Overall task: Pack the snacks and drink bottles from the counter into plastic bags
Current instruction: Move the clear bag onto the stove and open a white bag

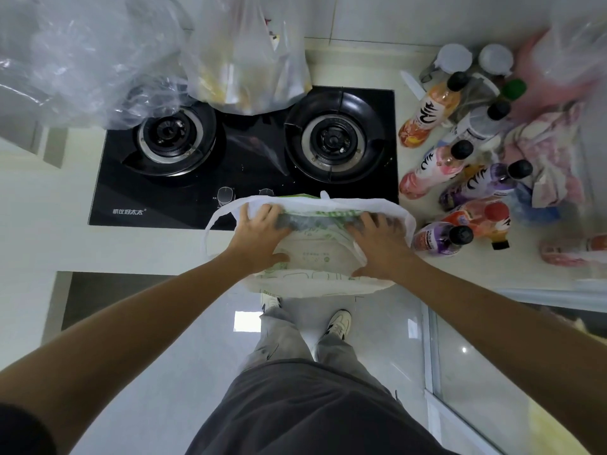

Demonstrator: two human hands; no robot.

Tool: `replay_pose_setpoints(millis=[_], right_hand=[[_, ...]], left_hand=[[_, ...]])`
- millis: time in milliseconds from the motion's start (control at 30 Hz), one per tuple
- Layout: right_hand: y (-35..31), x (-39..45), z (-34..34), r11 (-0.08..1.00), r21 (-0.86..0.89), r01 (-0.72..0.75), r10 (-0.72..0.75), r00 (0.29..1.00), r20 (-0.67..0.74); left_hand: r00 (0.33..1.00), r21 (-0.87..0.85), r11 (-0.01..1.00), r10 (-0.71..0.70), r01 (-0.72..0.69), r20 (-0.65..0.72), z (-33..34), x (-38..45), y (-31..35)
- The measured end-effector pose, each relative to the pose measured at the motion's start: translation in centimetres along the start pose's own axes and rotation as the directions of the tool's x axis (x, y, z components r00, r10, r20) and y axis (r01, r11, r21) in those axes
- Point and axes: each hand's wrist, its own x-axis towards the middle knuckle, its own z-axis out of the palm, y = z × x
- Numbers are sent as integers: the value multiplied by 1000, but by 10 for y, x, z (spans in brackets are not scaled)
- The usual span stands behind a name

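Observation:
A white plastic bag [315, 277] with green print rests on the counter's front edge, just below the stove. My left hand [261, 236] grips its left side and my right hand [377, 246] grips its right side, holding the mouth apart. Something dark shows inside near the top; what it is I cannot tell. Several drink bottles with black caps stand and lie on the counter to the right: an orange one [430, 114], a pink one [433, 169], a purple one [483, 185], and another purple one [441, 239] close to my right hand.
A black two-burner gas stove [243, 165] fills the counter's middle. A filled clear bag [249, 57] sits at its back, a crumpled clear bag [82, 57] at back left. Pink wrappers [551, 152] and white-lidded jars [455, 59] lie at the right. The counter edge drops to the floor.

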Motion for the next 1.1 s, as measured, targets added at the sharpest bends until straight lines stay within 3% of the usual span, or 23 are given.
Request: replay_pose_setpoints(millis=[300,533,733,1100], right_hand=[[7,3,5,999,9,-41,41,999,12],[3,-7,-9,995,97,16,2,983,-185],[5,-31,-28,982,182,59,15,924,-383],[42,-82,-74,973,229,-15,148,804,-576]], left_hand=[[999,41,999,-35,34,30,-4,6,5],[994,-6,1000,-7,6,-111,-26,4,2],[983,-7,1000,13,-14,-182,-54,-7,8],[940,-28,998,42,-55,-337,-137,23,66]])
